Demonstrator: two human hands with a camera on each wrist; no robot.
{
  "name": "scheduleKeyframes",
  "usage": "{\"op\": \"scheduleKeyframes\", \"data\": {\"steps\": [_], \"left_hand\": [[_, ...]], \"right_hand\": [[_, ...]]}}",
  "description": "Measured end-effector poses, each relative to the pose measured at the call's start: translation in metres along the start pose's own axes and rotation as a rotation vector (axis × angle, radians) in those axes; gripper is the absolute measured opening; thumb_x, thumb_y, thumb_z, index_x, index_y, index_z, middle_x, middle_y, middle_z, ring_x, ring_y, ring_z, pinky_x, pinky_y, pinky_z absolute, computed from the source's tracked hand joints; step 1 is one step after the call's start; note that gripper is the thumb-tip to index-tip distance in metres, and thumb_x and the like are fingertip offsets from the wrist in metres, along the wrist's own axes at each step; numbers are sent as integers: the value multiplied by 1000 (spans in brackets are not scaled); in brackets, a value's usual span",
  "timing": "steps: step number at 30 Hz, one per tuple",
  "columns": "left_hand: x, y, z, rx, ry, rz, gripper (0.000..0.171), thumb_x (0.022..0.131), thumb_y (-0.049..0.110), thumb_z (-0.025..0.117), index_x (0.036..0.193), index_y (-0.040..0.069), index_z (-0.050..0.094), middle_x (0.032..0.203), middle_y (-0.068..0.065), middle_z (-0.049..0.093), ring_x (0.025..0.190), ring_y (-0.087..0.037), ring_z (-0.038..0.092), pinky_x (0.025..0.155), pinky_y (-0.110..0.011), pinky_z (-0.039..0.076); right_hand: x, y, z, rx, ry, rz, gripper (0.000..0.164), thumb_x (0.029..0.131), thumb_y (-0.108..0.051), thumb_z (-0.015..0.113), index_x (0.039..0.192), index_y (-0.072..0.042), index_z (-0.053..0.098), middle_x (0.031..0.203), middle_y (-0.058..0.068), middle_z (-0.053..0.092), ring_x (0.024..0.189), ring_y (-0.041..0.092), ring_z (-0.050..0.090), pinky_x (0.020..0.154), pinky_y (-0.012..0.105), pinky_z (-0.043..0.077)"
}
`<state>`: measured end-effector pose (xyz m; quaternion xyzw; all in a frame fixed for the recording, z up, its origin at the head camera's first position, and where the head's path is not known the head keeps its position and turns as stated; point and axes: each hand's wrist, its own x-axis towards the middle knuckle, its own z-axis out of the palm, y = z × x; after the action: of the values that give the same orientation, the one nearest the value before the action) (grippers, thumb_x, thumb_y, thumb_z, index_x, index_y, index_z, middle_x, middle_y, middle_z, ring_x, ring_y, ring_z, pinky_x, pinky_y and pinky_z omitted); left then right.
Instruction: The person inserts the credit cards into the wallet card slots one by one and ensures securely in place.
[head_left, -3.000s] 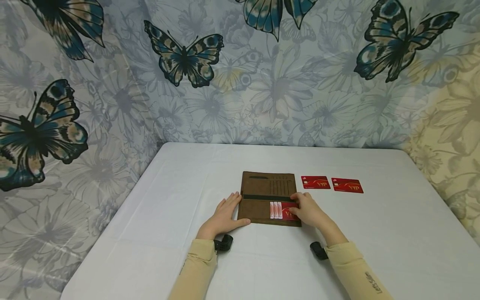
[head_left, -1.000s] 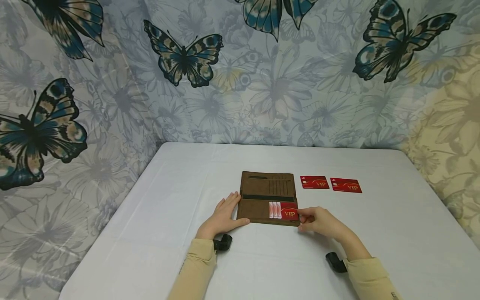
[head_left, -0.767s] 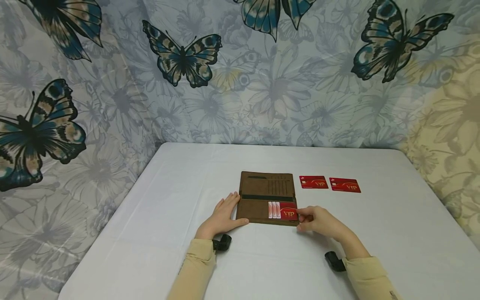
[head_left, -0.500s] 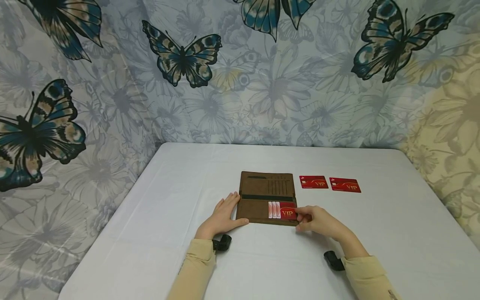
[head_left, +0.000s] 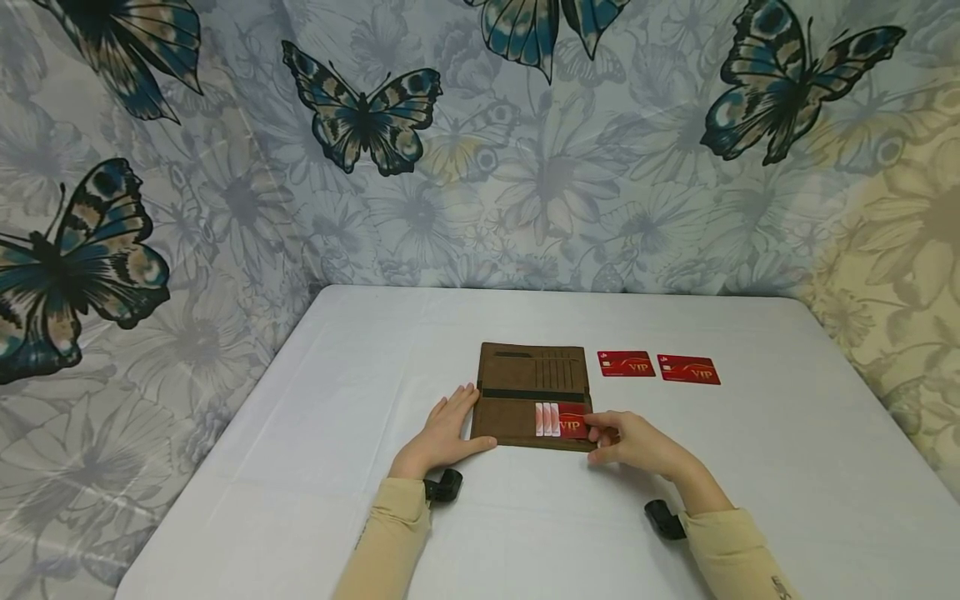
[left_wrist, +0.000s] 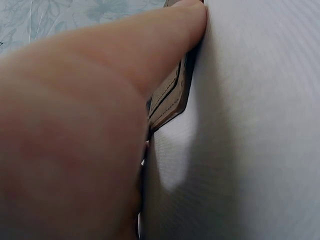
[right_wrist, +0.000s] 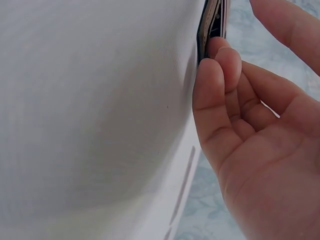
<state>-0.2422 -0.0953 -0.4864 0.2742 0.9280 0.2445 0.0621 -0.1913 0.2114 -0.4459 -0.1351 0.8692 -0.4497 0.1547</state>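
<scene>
A brown wallet lies unfolded on the white table. Its near half holds a row of overlapping red-and-white cards; the rightmost is a red VIP card. My left hand, fingers straight, rests against the wallet's left edge, its thumb by the near corner. At the opposite edge, my right hand has one digit on the VIP card's right end and the other fingers curled low beside the wallet. In the right wrist view, the curled fingertips touch the wallet's edge; the card itself is hidden there.
Two more red VIP cards, a left one and a right one, lie side by side right of the wallet's far half. Empty slots line that far half. A butterfly-patterned cloth hangs behind the table.
My right hand has drawn back from on top of the wallet to its right edge, then edged left. The VIP card has slid slightly left in its slot. My left hand stays put.
</scene>
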Motion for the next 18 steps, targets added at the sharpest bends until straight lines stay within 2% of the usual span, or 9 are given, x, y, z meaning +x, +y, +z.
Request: {"op": "scheduleKeyframes", "data": {"steps": [8,18], "left_hand": [[0,-1,0,-2,7,13,88,76,60,50,137,4,19,142,-9,12,129,-20,8,102,-41,5],[-1,0,0,3,1,-2,89,75,62,48,138,6,19,143,-6,11,129,-17,6,103,-38,3]], "right_hand": [[4,-1,2,-4,-16,13,65,67,-15,74,118,11,44,83,8,50,73,18,45,57,23,40],[6,-3,5,33,-28,42,68,66,-13,75,119,12,41,85,9,48,77,21,44,59,23,40]]}}
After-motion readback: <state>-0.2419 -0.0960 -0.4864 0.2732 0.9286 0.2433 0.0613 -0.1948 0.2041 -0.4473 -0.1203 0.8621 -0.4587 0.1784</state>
